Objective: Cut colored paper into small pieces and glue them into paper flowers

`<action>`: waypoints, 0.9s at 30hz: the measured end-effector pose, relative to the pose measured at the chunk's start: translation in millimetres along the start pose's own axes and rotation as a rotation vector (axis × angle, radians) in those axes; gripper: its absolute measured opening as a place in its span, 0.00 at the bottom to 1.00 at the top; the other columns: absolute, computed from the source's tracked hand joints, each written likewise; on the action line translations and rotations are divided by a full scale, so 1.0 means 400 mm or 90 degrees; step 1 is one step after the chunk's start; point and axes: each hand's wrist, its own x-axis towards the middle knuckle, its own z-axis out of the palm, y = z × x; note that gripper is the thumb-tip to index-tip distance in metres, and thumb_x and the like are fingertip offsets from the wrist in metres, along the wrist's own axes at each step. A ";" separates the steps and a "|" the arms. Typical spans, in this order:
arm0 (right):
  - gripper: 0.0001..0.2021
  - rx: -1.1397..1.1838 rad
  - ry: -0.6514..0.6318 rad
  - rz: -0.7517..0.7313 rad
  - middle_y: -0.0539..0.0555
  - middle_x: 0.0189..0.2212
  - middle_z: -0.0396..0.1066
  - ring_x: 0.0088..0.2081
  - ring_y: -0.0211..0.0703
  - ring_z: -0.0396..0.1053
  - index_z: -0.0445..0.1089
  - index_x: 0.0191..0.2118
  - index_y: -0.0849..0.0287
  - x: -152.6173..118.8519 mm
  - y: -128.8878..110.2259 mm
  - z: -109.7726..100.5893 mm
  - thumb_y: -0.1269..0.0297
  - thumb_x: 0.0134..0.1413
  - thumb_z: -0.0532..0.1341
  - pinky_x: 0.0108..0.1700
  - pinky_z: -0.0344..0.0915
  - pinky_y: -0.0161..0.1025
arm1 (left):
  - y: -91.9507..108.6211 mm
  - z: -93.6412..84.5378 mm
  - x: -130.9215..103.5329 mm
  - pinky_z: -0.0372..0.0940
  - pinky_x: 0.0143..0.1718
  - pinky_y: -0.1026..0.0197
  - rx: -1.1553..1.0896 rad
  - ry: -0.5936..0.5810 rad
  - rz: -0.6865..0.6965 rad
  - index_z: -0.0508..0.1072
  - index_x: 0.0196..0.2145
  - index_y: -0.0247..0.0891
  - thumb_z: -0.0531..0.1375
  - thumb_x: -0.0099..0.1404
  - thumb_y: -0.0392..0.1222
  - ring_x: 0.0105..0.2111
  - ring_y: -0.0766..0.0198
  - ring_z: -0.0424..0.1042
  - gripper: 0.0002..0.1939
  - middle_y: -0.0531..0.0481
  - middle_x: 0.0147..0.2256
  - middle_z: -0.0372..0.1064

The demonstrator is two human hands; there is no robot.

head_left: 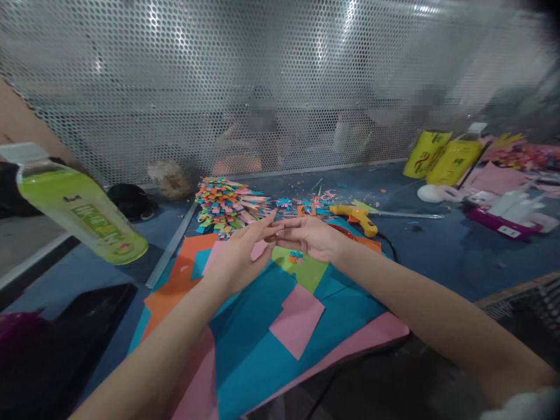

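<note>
Blue paper [256, 338] spreads at six o'clock, likely as working surface. The left hand [236, 258] and right hand [315, 236] meet centrally, whether pinching anything I cannot tell. The glue gun [359, 217] lies at three o'clock, likely for reach; the paper flower [298, 255], four.

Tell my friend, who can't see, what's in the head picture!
A person's left hand and right hand meet above colored paper sheets. Beyond are heaped paper strips and a yellow glue gun; a green drink bottle is at left.
</note>
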 end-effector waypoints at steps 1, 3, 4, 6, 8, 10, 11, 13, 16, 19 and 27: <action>0.11 -0.004 -0.001 0.008 0.52 0.26 0.76 0.31 0.33 0.74 0.72 0.29 0.66 -0.001 -0.003 0.000 0.85 0.49 0.54 0.49 0.67 0.34 | 0.000 0.000 -0.001 0.62 0.50 0.55 0.007 0.003 -0.001 0.57 0.58 0.39 0.54 0.62 0.39 0.51 0.58 0.67 0.26 0.47 0.47 0.71; 0.13 -0.010 -0.003 0.024 0.53 0.26 0.75 0.31 0.33 0.74 0.71 0.30 0.67 -0.003 -0.008 0.002 0.86 0.49 0.52 0.48 0.68 0.34 | 0.000 0.001 -0.004 0.61 0.50 0.53 0.011 0.019 -0.007 0.57 0.58 0.40 0.57 0.60 0.41 0.50 0.57 0.67 0.29 0.48 0.45 0.73; 0.14 -0.011 -0.001 0.029 0.53 0.26 0.75 0.31 0.33 0.74 0.70 0.30 0.67 -0.004 -0.010 0.003 0.87 0.49 0.51 0.47 0.68 0.33 | 0.001 0.002 -0.004 0.61 0.50 0.53 0.011 0.028 -0.008 0.57 0.58 0.41 0.59 0.59 0.42 0.50 0.57 0.68 0.30 0.49 0.43 0.74; 0.16 -0.010 0.008 0.034 0.52 0.24 0.74 0.29 0.32 0.73 0.69 0.31 0.66 -0.006 -0.013 0.005 0.88 0.48 0.48 0.47 0.68 0.32 | 0.005 0.003 -0.004 0.61 0.49 0.53 0.013 0.040 -0.008 0.58 0.57 0.41 0.60 0.58 0.43 0.49 0.56 0.68 0.30 0.49 0.41 0.75; 0.19 -0.011 0.013 0.039 0.51 0.23 0.73 0.29 0.31 0.73 0.69 0.32 0.66 -0.007 -0.017 0.007 0.89 0.45 0.46 0.46 0.68 0.32 | 0.010 0.003 -0.004 0.62 0.48 0.54 0.016 0.048 -0.022 0.60 0.56 0.41 0.60 0.58 0.43 0.49 0.56 0.69 0.28 0.50 0.39 0.76; 0.21 -0.018 -0.003 0.048 0.53 0.26 0.73 0.30 0.33 0.73 0.68 0.33 0.66 -0.009 -0.021 0.010 0.90 0.41 0.45 0.46 0.68 0.34 | 0.013 0.004 -0.004 0.64 0.46 0.55 0.000 0.047 -0.062 0.61 0.55 0.42 0.61 0.58 0.43 0.47 0.56 0.71 0.28 0.51 0.35 0.77; 0.22 -0.020 -0.017 0.051 0.54 0.29 0.73 0.32 0.34 0.73 0.68 0.34 0.66 -0.010 -0.023 0.011 0.90 0.38 0.45 0.46 0.68 0.34 | 0.013 0.005 -0.004 0.65 0.45 0.55 -0.016 0.045 -0.086 0.62 0.55 0.43 0.61 0.57 0.43 0.46 0.56 0.71 0.28 0.51 0.34 0.77; 0.23 -0.012 -0.033 0.038 0.55 0.32 0.73 0.34 0.36 0.73 0.67 0.36 0.66 -0.012 -0.025 0.013 0.90 0.35 0.45 0.46 0.69 0.36 | 0.014 0.006 -0.006 0.66 0.44 0.56 -0.051 0.057 -0.112 0.63 0.54 0.43 0.62 0.57 0.44 0.44 0.56 0.73 0.27 0.51 0.34 0.77; 0.25 0.030 -0.008 -0.014 0.55 0.37 0.72 0.37 0.36 0.73 0.65 0.38 0.64 -0.014 -0.025 0.015 0.88 0.32 0.46 0.45 0.69 0.37 | 0.018 0.010 -0.010 0.65 0.46 0.55 -0.103 0.118 -0.112 0.66 0.53 0.43 0.62 0.56 0.44 0.43 0.56 0.73 0.26 0.50 0.35 0.77; 0.27 0.001 -0.014 -0.047 0.57 0.46 0.69 0.44 0.40 0.71 0.64 0.40 0.62 -0.018 -0.024 0.014 0.86 0.30 0.46 0.44 0.70 0.39 | 0.029 0.013 -0.009 0.65 0.47 0.55 -0.227 0.153 -0.148 0.67 0.52 0.42 0.65 0.52 0.43 0.40 0.58 0.74 0.28 0.51 0.32 0.77; 0.31 -0.237 -0.139 -0.199 0.58 0.53 0.63 0.52 0.47 0.66 0.60 0.51 0.60 -0.018 -0.015 0.009 0.83 0.35 0.52 0.47 0.70 0.44 | 0.041 0.026 -0.001 0.68 0.39 0.59 -0.632 0.105 -0.311 0.63 0.52 0.37 0.65 0.52 0.39 0.30 0.63 0.75 0.29 0.54 0.25 0.74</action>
